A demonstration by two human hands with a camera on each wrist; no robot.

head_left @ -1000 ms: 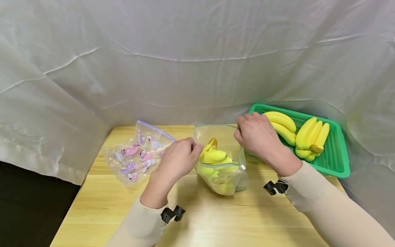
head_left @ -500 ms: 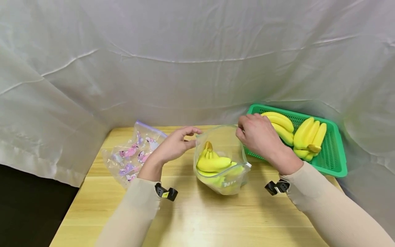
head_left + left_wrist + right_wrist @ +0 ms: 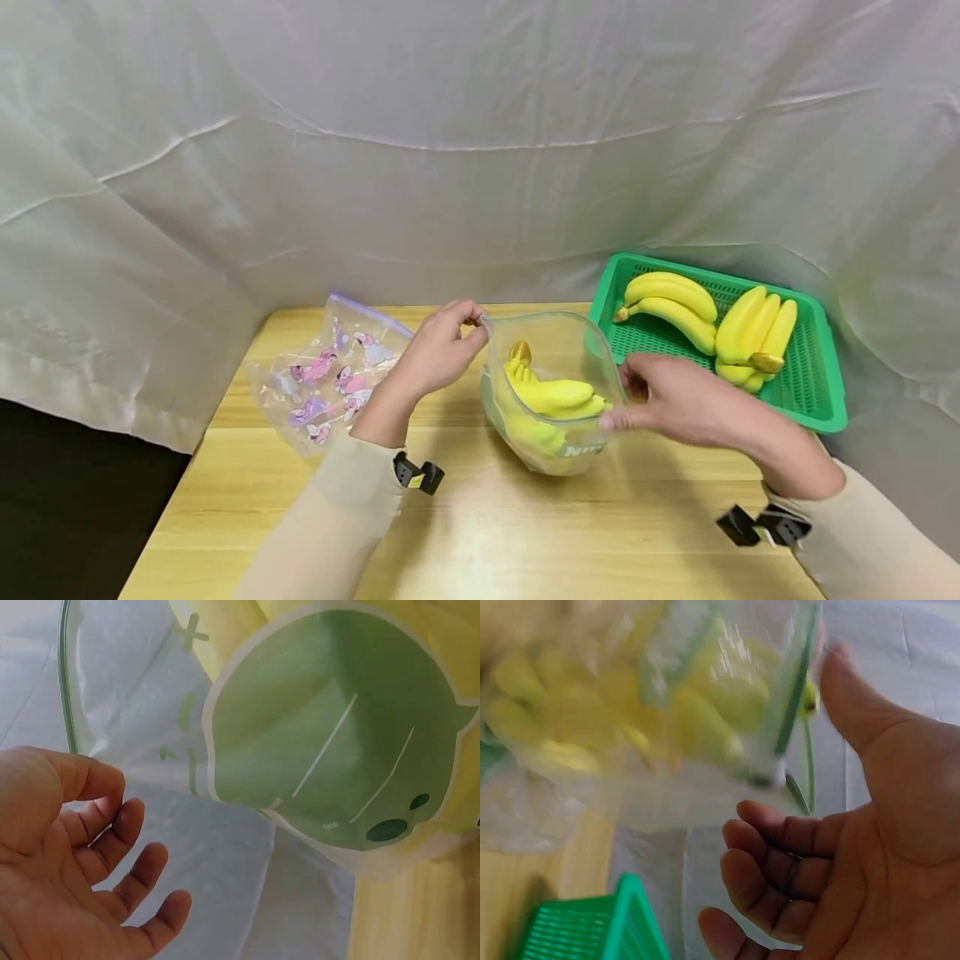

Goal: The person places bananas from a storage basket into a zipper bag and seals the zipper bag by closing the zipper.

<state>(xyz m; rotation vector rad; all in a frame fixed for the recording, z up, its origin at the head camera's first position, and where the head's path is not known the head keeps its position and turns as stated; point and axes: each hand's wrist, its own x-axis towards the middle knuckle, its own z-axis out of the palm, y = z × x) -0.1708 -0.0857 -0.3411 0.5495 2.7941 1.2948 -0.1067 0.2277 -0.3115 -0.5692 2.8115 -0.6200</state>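
Note:
A clear zip bag point(image 3: 551, 457) stands on the table with its mouth spread wide, a bunch of bananas point(image 3: 558, 396) inside. My left hand point(image 3: 438, 354) pinches the bag's left top corner between thumb and forefinger. In the left wrist view the other fingers hang loose below a green printed figure point(image 3: 330, 750) on the bag. My right hand point(image 3: 690, 404) is at the right side of the mouth, its thumb at the rim. From the right wrist, the fingers point(image 3: 754, 881) are bent loosely away from the bag, near the white zipper slider point(image 3: 772, 776).
A green basket point(image 3: 813, 354) with more bananas point(image 3: 671, 304) stands at the back right, close behind my right hand. Left of the bag lies a flat clear bag with pink and purple figures point(image 3: 348, 379). Grey cloth point(image 3: 480, 167) hangs behind the table.
My left hand let go of the bag's corner, then pinched it again. The right hand released the back right rim and came forward and right. The mouth now spreads wider.

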